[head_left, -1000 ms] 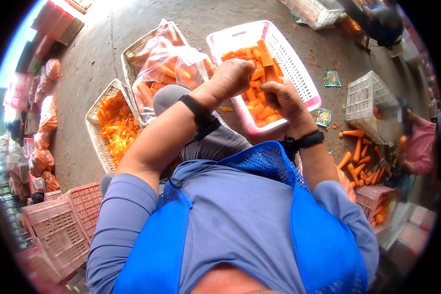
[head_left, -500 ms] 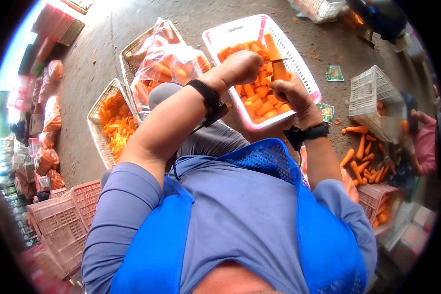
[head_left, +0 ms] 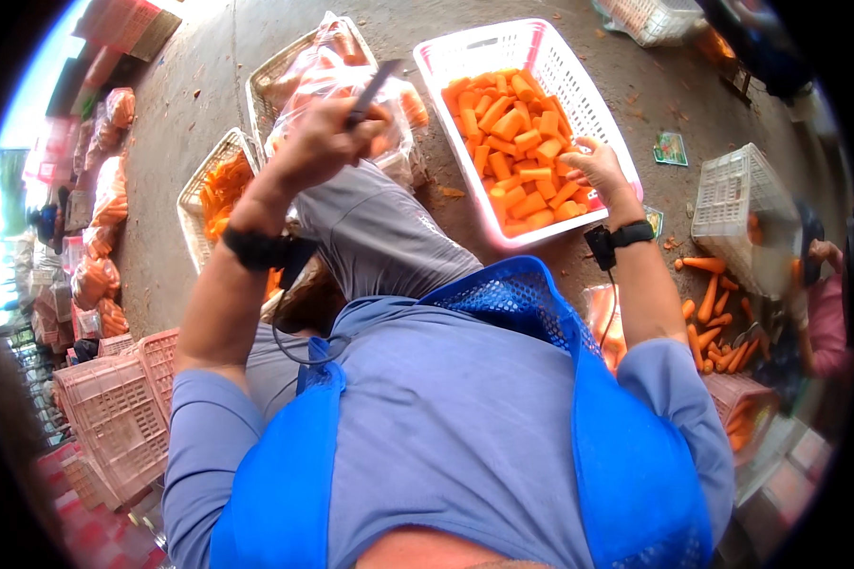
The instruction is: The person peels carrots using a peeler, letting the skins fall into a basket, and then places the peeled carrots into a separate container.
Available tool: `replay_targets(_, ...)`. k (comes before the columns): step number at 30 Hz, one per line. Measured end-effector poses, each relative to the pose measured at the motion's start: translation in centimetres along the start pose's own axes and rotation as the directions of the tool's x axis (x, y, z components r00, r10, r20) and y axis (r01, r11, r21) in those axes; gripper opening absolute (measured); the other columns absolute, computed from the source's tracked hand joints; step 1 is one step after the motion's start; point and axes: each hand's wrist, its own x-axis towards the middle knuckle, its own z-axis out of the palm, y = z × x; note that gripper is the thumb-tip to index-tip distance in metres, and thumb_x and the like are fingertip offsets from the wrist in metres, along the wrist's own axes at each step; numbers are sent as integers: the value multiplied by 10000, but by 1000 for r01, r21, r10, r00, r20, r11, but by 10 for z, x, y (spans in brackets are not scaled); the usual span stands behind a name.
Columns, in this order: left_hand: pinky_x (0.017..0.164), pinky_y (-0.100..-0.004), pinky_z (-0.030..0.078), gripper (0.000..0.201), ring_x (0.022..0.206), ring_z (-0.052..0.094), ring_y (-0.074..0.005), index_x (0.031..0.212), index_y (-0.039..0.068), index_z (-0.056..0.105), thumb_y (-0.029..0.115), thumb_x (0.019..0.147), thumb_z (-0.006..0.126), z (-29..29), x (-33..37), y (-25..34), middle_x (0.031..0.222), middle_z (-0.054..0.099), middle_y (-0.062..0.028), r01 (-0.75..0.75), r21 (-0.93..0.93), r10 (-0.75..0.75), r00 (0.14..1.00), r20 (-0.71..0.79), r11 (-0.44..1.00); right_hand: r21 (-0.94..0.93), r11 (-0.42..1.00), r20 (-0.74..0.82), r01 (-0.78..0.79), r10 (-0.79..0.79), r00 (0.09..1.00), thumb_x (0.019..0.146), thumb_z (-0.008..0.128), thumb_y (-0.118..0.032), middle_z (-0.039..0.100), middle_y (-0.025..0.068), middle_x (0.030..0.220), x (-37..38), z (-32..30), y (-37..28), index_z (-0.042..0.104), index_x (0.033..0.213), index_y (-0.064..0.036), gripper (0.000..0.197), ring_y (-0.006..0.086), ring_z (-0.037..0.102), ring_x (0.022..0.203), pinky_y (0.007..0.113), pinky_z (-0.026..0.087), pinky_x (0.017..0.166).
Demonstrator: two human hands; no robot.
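- We clench a dark-bladed knife [head_left: 378, 85] in our left hand [head_left: 315, 147], raised near a clear bag of carrots [head_left: 328, 71];
- our right hand [head_left: 605, 176] is loose, fingers parted, at the right side of the white basket [head_left: 574, 83]; whether it touches anything, we cannot tell;
- our cut carrot pieces [head_left: 512, 142] lie heaped inside that basket.

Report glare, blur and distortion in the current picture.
Head view: glare whitens the upper-left edge; head view, right rim: the co-worker is smeared; head view, lower left: pink crates look warped; head view, upper middle: carrot pieces look fairly crisp.
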Motion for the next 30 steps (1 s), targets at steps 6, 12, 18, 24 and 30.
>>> replay_targets(6,566,-221,481,161,601,569,-79,1063,2,667,118,991,581,-75,-103,-58,717,604,-6,181,-284,-265,919,-291,941,60,994,233,-95,79,969,868,716,-168,659,40,802,3,25,18,628,1065,-12,266,112,646,592,226,521,528)
replay_targets(12,568,-234,489,152,635,575,-82,1065,24,638,134,978,578,-141,-192,-114,755,621,-12,218,-397,-416,739,-529,892,-133,991,307,-1,42,951,878,697,-171,678,64,841,-24,106,-59,626,1154,18,343,115,653,613,221,501,532)
replay_targets(18,589,-240,517,165,645,587,-87,1059,23,649,145,982,568,-141,-247,-175,749,623,-15,236,-512,-545,564,-620,826,-240,876,554,419,-230,800,897,661,-179,675,85,852,-23,226,-187,629,1150,54,345,124,650,655,259,522,595)
replay_targets(24,618,-261,508,176,649,585,-98,988,10,662,147,983,552,-138,-261,-183,710,610,-20,245,-302,-386,669,-635,921,-324,841,716,433,-81,693,921,641,-190,687,61,834,26,358,-222,635,1166,39,335,136,677,671,227,523,603)
replay_targets(30,597,-257,447,157,640,538,-77,963,20,642,157,978,568,-143,-280,-193,689,561,19,220,-311,-373,683,-628,925,-711,444,561,546,-110,821,869,625,-173,712,152,917,103,433,-141,696,1059,11,274,259,706,807,341,561,733)
